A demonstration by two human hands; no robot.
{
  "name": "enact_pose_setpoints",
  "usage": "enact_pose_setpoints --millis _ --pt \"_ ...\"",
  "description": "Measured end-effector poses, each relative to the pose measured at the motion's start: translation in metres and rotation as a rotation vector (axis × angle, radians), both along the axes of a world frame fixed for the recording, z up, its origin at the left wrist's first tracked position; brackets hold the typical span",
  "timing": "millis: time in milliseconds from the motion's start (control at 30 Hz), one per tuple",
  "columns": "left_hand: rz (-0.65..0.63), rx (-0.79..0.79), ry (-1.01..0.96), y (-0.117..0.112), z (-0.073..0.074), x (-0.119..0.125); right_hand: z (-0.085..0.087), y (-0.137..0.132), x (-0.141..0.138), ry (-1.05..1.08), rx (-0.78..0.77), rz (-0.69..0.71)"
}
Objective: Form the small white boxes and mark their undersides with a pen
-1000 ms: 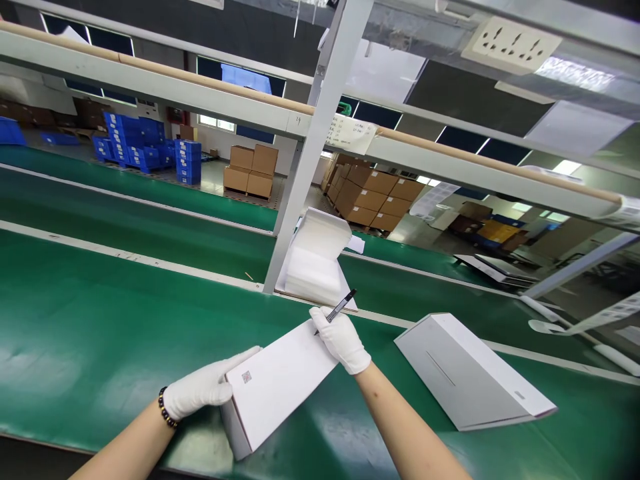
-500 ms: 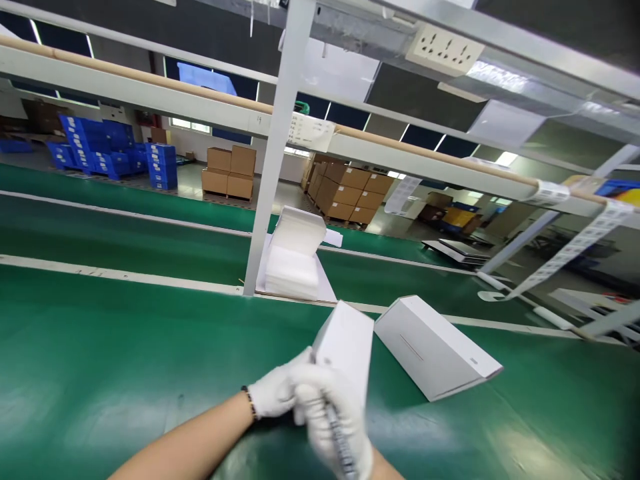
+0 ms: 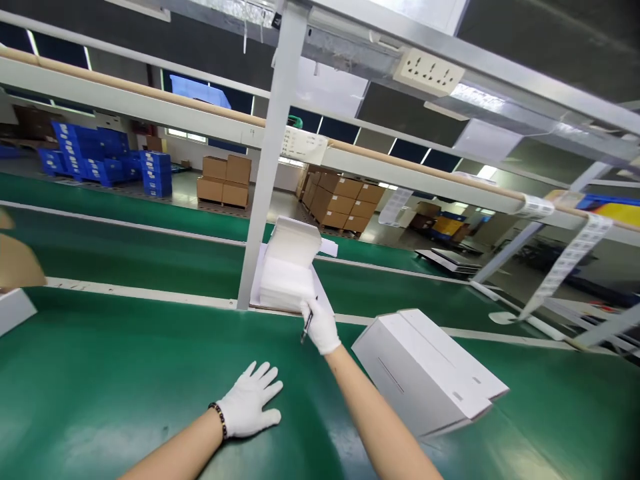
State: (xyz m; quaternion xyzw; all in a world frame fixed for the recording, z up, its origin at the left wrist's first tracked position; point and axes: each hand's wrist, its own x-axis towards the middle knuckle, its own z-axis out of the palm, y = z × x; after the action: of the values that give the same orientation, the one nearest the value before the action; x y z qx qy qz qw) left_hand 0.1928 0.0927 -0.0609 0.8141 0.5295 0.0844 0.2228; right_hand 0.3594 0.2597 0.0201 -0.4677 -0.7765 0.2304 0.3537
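My left hand (image 3: 251,405), in a white glove, lies flat with spread fingers on the green belt (image 3: 110,373). My right hand (image 3: 321,324), also gloved, is reached forward to the stack of white foam sheets (image 3: 287,283) by the grey post, and it is closed on a black pen (image 3: 307,327) that points down. Two white boxes (image 3: 425,367) lie stacked on the belt to the right of my right arm.
A grey frame post (image 3: 265,167) rises behind the belt. A white box corner (image 3: 13,310) and a brown cardboard piece (image 3: 15,263) show at the left edge. Brown cartons (image 3: 345,200) and blue crates (image 3: 100,157) stand far back. A socket strip (image 3: 429,71) hangs overhead.
The white box I held with both hands now lies on the other box at the right. My left hand has dropped flat on the belt; my right has reached to the foam stack.
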Motion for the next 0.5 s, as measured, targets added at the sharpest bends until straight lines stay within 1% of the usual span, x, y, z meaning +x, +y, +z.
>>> enact_pose_setpoints --millis 100,200,267,333,400,433,467,500 --pt "0.088 0.008 -0.004 -0.005 0.002 -0.019 0.004 0.057 -0.014 -0.198 0.050 -0.023" --pt "0.146 0.017 -0.063 -0.007 0.000 -0.026 0.002 0.092 -0.023 -0.356 0.043 -0.023" --pt "0.165 -0.005 -0.111 -0.007 0.001 -0.026 0.000 0.104 -0.025 -0.428 0.028 -0.025" --pt "0.164 -0.076 -0.165 -0.008 0.003 -0.029 0.001 0.110 -0.025 -0.468 0.028 -0.019" --pt "0.192 -0.144 -0.221 -0.013 0.008 -0.040 0.005 0.111 -0.024 -0.480 0.050 -0.003" --pt "0.247 -0.133 -0.230 -0.017 0.011 -0.051 0.006 0.111 -0.024 -0.478 0.065 0.008" --pt "0.342 -0.078 -0.211 -0.023 0.015 -0.066 0.007 0.111 -0.025 -0.471 0.084 0.018" --pt "0.475 0.016 -0.157 -0.031 0.019 -0.086 0.007 0.111 -0.025 -0.459 0.104 0.025"
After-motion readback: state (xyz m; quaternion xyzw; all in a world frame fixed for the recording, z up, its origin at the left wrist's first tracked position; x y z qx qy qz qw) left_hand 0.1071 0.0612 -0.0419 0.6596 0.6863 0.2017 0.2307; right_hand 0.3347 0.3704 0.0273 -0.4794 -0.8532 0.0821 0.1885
